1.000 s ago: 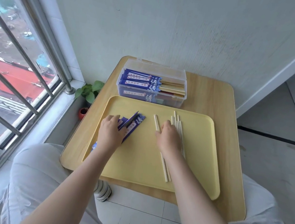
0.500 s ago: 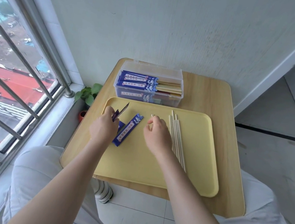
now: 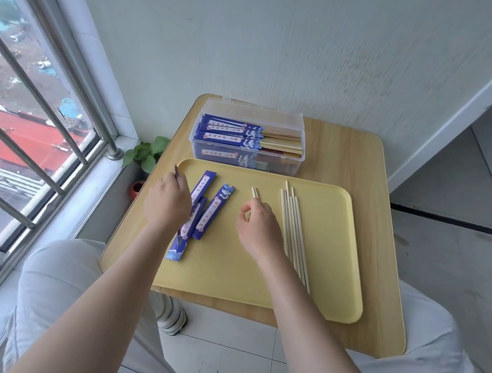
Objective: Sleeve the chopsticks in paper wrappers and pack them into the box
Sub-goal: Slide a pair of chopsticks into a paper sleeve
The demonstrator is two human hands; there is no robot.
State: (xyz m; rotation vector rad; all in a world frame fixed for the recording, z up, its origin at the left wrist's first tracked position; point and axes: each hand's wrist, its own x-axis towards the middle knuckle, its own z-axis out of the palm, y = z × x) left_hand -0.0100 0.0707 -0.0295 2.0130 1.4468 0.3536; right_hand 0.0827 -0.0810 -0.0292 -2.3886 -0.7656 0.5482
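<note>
Seen from above on a pale yellow plastic tray (image 3: 258, 280) atop a small light wooden table (image 3: 364, 170): left hand (image 3: 166, 204) curled around a blue paper wrapper (image 3: 176, 171), only its thin upper edge poking past the fingers at the tray's far left corner. Right hand (image 3: 259, 228) pinching a pair of pale wooden chopsticks (image 3: 254, 192), tips pointing away, near the tray's middle. Between the hands, three loose blue patterned wrappers (image 3: 215, 212) lying slanted and overlapping. Just right of the right hand, a row of bare wooden chopsticks (image 3: 293, 232) side by side. Behind the tray, an open clear plastic box (image 3: 277, 119) holding sleeved chopsticks (image 3: 232, 133) laid crosswise. Beside the table's left edge, a small green potted plant (image 3: 146, 152) under the window.
</note>
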